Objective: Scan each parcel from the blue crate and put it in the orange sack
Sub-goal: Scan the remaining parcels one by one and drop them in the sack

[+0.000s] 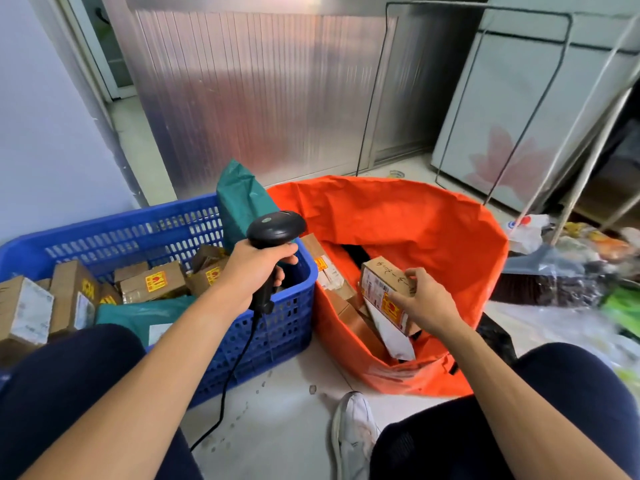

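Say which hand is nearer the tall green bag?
Left. Left hand, gripping the scanner, is in front of the green bag; right hand holds a box in the orange sack.

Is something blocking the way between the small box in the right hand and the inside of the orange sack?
Nothing visible blocks it. The right hand holds the small box at the open mouth of the orange sack; under it lie only other parcels already inside.

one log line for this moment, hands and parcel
left hand: grips barcode scanner over blue crate | right hand: holds cardboard parcel inside orange sack mouth | status: parcel not yet released
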Motion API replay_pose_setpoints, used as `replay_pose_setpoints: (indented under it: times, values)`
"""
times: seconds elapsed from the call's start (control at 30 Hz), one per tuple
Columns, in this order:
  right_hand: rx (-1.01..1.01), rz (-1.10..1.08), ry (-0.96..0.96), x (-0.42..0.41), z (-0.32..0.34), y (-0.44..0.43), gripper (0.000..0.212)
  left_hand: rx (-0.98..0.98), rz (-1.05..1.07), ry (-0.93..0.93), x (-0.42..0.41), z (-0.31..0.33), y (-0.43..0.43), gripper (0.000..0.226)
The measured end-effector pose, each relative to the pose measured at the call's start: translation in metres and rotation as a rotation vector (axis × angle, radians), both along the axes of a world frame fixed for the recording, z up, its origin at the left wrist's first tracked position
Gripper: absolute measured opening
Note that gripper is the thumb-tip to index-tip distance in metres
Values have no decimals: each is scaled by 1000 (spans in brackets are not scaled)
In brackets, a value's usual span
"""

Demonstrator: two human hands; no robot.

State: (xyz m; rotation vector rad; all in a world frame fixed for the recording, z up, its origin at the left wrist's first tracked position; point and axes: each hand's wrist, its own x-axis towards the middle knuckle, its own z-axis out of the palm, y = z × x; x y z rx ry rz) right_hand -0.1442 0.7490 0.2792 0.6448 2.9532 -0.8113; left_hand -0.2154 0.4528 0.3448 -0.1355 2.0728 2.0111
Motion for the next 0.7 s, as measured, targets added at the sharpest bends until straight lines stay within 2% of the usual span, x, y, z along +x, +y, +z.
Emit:
replay_pose_setpoints:
  times: [0.2,0.53,0.7]
  values:
    - [139,112,-122,2,-34,8,61,-25,-35,-16,-7,-11,9,13]
    - [192,180,-136,-10,-65,-7,62,-29,-44,-30,-8,-18,6,14]
    - [174,199,-210,-10,-57,-9,64,-30,-50,-22,-6,-17,6,16]
